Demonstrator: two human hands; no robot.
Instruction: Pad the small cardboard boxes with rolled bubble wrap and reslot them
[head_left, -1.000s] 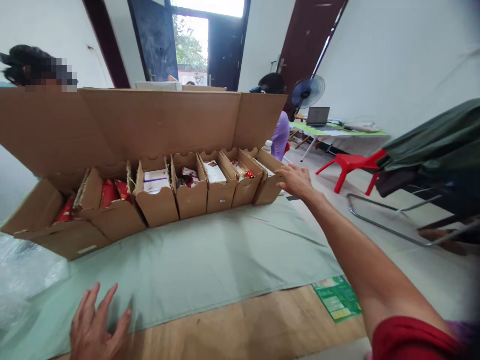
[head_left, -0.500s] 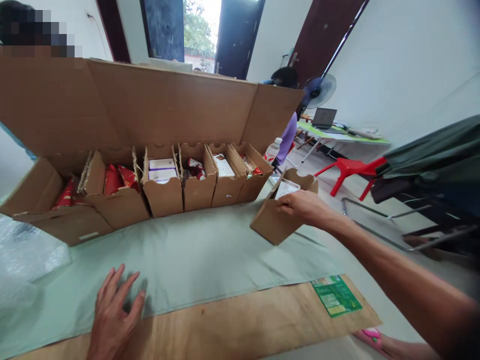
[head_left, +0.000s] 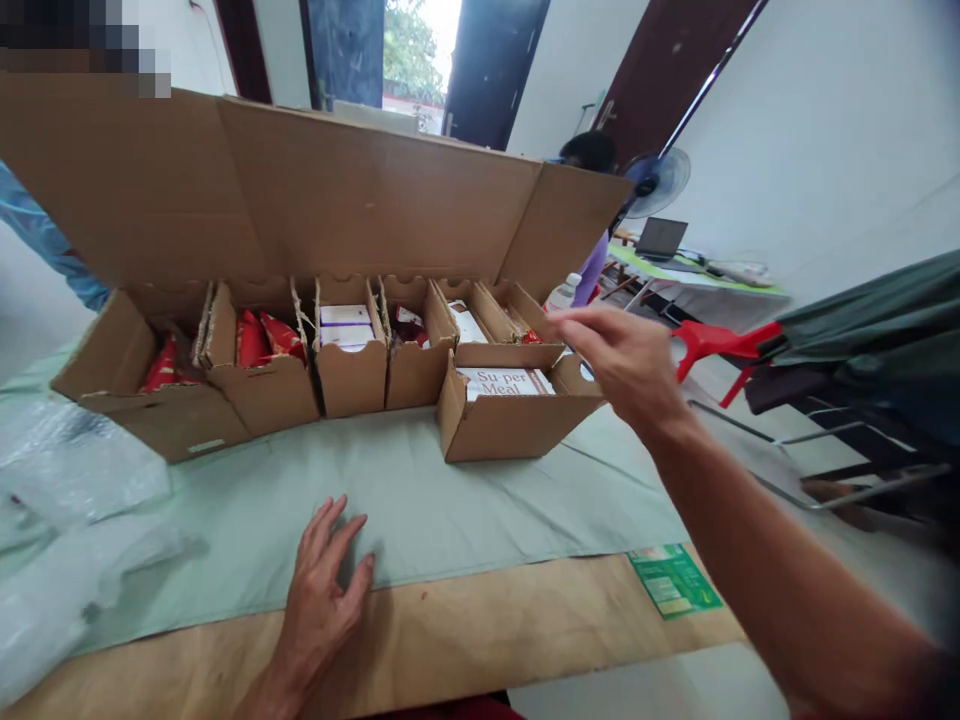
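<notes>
A small cardboard bin (head_left: 510, 425) stands on the green cloth, in front of the right part of a row of similar bins. Inside it is a white carton (head_left: 506, 382) printed "Su per Meal". My right hand (head_left: 630, 365) is over the bin's right end, its fingers stretched to the left above the rim and slightly blurred. It appears off the bin, with nothing visible in it. My left hand (head_left: 326, 580) hovers or rests near the cloth's front edge, holding nothing, fingers apart. The row's bins (head_left: 349, 388) contain red packets (head_left: 255, 340) and white cartons (head_left: 346, 325).
A tall cardboard panel (head_left: 375, 200) rises behind the bins. Clear plastic wrap (head_left: 82, 470) lies at left, and a green packet (head_left: 675, 580) on the wooden board at right. A bottle (head_left: 564, 290) stands behind. Other people are beyond the panel. A red stool (head_left: 712, 345) is at right.
The small bin has moved left and turned, so its long side faces me. My right hand has shifted up from its near wall. My left hand appears farther right, and the view has shifted.
</notes>
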